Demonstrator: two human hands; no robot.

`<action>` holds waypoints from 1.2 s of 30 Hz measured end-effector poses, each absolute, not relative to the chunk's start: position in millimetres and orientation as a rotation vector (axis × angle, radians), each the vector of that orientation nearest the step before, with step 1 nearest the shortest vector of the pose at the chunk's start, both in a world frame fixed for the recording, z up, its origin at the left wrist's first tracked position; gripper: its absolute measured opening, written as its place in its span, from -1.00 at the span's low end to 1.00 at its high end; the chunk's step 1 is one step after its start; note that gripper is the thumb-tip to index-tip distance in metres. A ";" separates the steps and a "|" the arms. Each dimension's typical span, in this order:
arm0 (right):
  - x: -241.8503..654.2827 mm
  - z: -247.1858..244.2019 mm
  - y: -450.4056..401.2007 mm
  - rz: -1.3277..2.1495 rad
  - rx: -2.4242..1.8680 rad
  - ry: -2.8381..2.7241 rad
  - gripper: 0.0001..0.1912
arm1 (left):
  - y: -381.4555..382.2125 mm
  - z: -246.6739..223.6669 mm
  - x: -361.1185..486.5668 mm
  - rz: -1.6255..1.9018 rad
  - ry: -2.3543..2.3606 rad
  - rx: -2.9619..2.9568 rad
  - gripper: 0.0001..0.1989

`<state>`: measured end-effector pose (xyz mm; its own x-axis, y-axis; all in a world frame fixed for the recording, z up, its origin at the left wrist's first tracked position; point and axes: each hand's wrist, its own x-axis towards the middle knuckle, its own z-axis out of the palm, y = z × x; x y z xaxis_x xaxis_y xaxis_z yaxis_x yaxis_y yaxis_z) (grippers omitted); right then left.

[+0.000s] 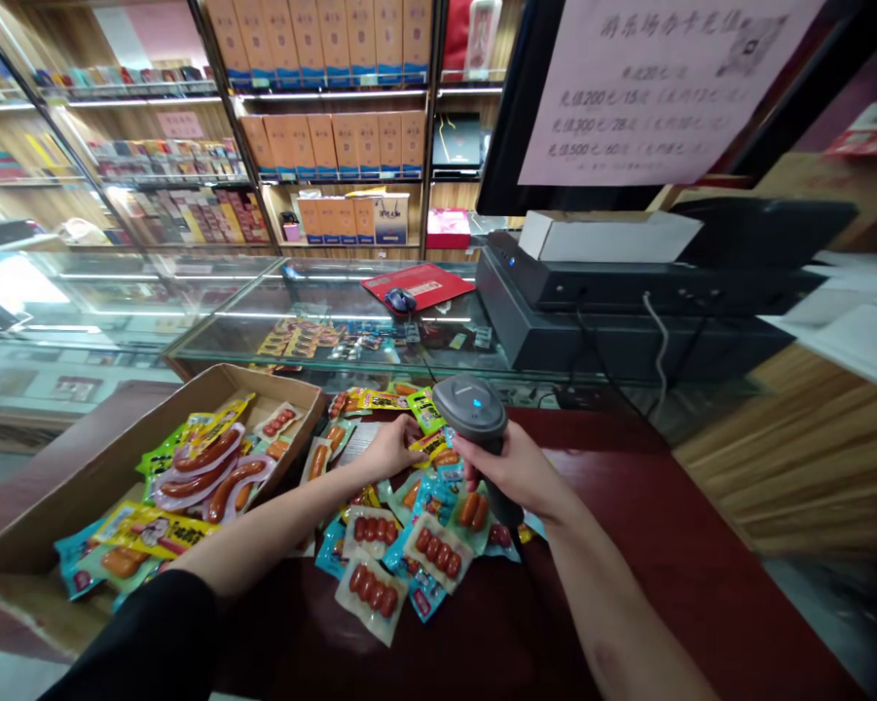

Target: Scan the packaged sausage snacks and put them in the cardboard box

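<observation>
My right hand point(515, 467) is wrapped round the handle of a dark grey barcode scanner point(471, 404), whose head has a lit blue mark on top. To its left, my left hand point(394, 446) has its fingers curled onto a yellow snack packet point(429, 448) in the pile. Around both hands lie several packaged sausages: clear packs of small red sausages point(438, 553), blue packets point(435, 497) and a green packet point(427, 411). A cardboard box point(292, 389) on the left holds more, including curved sausages in clear wrap point(204, 467) and a yellow packet point(153, 531).
The dark red tabletop point(628, 545) meets a glass display counter point(240, 331). On the glass are a mouse point(400, 300), a red mat point(438, 282) and a black cash drawer point(628, 326) below a monitor point(500, 136). Shelves of orange boxes point(336, 141) stand behind.
</observation>
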<state>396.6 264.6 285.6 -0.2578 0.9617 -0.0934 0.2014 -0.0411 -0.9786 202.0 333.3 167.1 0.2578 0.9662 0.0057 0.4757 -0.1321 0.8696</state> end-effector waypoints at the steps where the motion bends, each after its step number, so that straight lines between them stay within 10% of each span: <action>1: 396.9 285.8 264.0 1.362 -1.263 -1.519 -0.73 | 334.2 169.1 200.4 0.733 1.350 1.743 -0.61; 8: 395.1 287.9 262.0 1.357 -1.247 -1.508 -0.70 | 343.6 201.4 167.7 0.343 1.385 1.798 -0.94; 36: 311.7 280.4 264.4 1.449 -1.167 -1.509 -0.75 | 327.4 204.5 123.5 1.111 1.161 1.347 -0.62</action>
<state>311.7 264.4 280.4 -0.3222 0.9430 -0.0835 0.1217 -0.0462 -0.9915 123.5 327.4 204.5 0.1179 0.9925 0.0323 0.0756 -0.0414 0.9963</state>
